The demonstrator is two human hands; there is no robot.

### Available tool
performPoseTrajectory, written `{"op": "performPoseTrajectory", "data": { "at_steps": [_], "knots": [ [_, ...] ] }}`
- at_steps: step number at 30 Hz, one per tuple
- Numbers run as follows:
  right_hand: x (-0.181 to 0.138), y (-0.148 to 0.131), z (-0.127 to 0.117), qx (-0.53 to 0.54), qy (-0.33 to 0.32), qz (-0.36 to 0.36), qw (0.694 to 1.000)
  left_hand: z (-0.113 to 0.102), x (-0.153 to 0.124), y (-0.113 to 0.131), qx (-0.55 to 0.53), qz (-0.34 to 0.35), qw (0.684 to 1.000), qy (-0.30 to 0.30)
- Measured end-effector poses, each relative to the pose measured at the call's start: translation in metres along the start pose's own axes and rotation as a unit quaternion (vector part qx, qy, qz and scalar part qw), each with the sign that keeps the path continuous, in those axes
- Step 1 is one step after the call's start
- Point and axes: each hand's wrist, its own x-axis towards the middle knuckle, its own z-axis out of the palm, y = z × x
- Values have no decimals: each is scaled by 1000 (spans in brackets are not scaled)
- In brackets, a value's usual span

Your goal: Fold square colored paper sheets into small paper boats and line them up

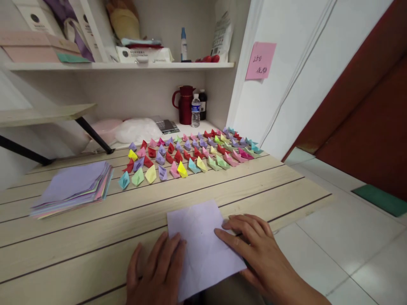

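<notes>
A square sheet of lavender paper (202, 241) lies at the table's near edge, with faint creases across it and its near corner reaching past the edge. My left hand (157, 267) rests with fingers spread on the table, its fingertips touching the sheet's left side. On the right side, my right hand (251, 245) lies over the sheet's edge with fingers stretched out; its thumb is partly hidden below. Beyond the sheet stand several rows of small folded paper boats (162, 172) in many colours. To the left is a stack of coloured paper (74, 182), lavender on top.
The wooden slatted table (133, 216) ends at the right above a tiled floor (346, 254). At the back stand a red thermos jug (185, 106) and a water bottle (195, 112). A small raised shelf (47, 114) on black legs overhangs the left side.
</notes>
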Motion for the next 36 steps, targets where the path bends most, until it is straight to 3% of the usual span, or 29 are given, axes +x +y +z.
{"op": "performPoseTrajectory", "data": {
  "at_steps": [5, 10, 15, 19, 23, 27, 29, 31, 34, 36],
  "knots": [
    [0, 0, 0, 21, 34, -3, 999, 2, 1, 1, 4, 34, 998, 56],
    [1, 0, -5, 44, -4, -1, 999, 1, 4, 1, -24, 24, 998, 62],
    [16, -8, -17, 116, -34, 79, 990, -5, 19, 0, -103, -48, 990, 82],
    [35, -8, -11, 144, -20, 167, 975, -7, 33, 1, -155, -136, 974, 95],
    [51, -3, 6, 107, 4, 216, 971, 0, 43, -2, -93, -178, 976, 83],
    [56, -2, 16, 32, -12, 196, 980, 8, 46, -12, -25, -147, 988, 30],
    [56, -3, 17, 27, -17, 193, 981, 7, 47, -14, 8, -128, 991, 33],
    [56, -3, 15, 35, -16, 197, 980, 3, 49, -9, 52, -125, 988, 74],
    [57, -3, 14, 45, -12, 198, 979, -5, 52, 7, 136, -113, 964, 198],
    [58, -3, 14, 53, -8, 199, 979, -5, 52, 19, 148, -53, 951, 265]
  ]
}}
